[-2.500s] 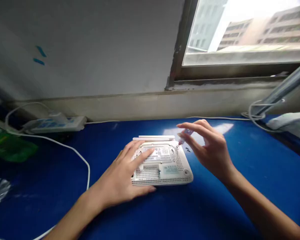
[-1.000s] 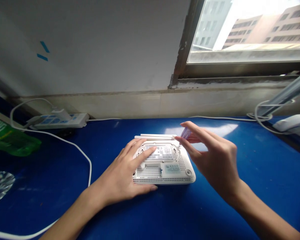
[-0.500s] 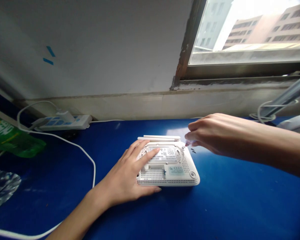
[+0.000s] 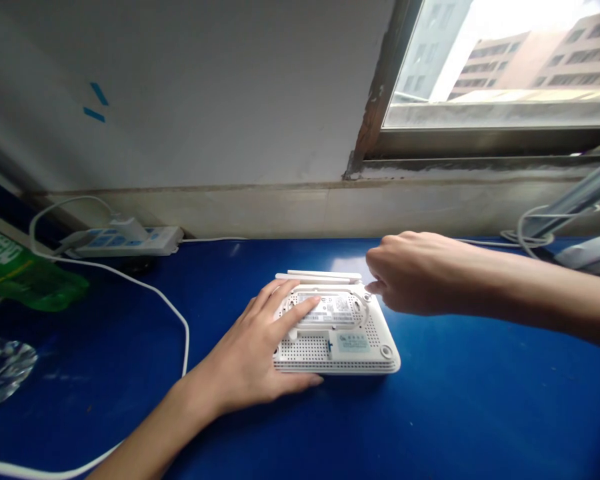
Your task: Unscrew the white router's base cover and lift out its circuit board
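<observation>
A white Wi-Fi router (image 4: 305, 347) lies upside down on the blue table, its label, vent holes and round screw recesses facing up and its antennas folded along the far edge. My left hand (image 4: 260, 340) grips its left side, fingers spread over the underside and thumb along the front edge. At the far right corner, my right hand (image 4: 400, 273) is closed, its fingertips beside the corner recess. Whatever it holds is hidden by the fingers.
A white power strip (image 4: 130, 241) with a plugged-in adapter stands at the back left, its white cable (image 4: 155, 290) looping over the table. A green bottle (image 4: 30, 273) and a clear plastic bottle (image 4: 5, 373) lie at left. A metal pole (image 4: 575, 197) wrapped in cable slants in at right.
My right hand has turned and come slightly left and down over the router's corner. The small dark pieces beside that corner are now hidden. My left hand keeps its place.
</observation>
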Available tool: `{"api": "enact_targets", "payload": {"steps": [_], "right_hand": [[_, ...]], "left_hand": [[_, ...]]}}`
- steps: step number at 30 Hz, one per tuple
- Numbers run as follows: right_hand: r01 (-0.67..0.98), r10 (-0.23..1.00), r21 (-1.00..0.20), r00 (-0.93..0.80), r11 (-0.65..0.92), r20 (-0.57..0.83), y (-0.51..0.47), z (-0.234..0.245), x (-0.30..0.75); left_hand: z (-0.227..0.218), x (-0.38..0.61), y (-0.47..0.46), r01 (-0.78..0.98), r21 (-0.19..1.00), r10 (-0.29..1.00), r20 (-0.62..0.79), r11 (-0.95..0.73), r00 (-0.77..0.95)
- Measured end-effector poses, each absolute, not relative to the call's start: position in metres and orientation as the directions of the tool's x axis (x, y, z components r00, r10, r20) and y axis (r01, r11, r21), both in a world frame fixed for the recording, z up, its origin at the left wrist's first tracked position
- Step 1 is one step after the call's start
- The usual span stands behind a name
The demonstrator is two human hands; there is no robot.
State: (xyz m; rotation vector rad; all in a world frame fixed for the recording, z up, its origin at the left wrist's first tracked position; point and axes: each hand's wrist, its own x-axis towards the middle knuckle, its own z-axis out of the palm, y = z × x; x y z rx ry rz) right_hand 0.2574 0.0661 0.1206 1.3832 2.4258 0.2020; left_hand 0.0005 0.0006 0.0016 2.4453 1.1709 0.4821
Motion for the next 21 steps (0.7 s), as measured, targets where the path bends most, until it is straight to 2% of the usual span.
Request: {"api": "enact_targets", "payload": {"steps": [3,8,11,13,16,21], "right_hand": [[0.81,0.849,0.264,-0.469,0.523,-0.244,0.066,0.12,0.253],[0.599,0.636,0.219,-0.693,0.77,-0.339,0.069,0.124,0.263],[0.533,0.554,0.165,-0.755,0.83,-0.351,0.073,0.123,0.27],[0.605,0.601,0.106,-0.727,0.789,-0.332,0.075,0.121,0.271],[0.758,0.731,0.062,-0.599,0.649,-0.326,0.075,0.118,0.265],[0.883,0.865,0.104,-0.417,0.459,-0.279,0.073,0.113,0.253]], "left_hand": [[0.002,0.001,0.0,0.661,0.479,0.795,0.147,-0.578,0.589],[0.003,0.001,0.001,0.666,0.468,0.794,0.146,-0.581,0.59],[0.004,0.002,0.001,0.675,0.46,0.795,0.129,-0.577,0.592],[0.005,0.002,0.001,0.675,0.461,0.796,0.128,-0.576,0.591],[0.005,0.003,0.001,0.669,0.472,0.797,0.135,-0.575,0.589],[0.005,0.002,0.001,0.665,0.475,0.797,0.144,-0.576,0.587]]}}
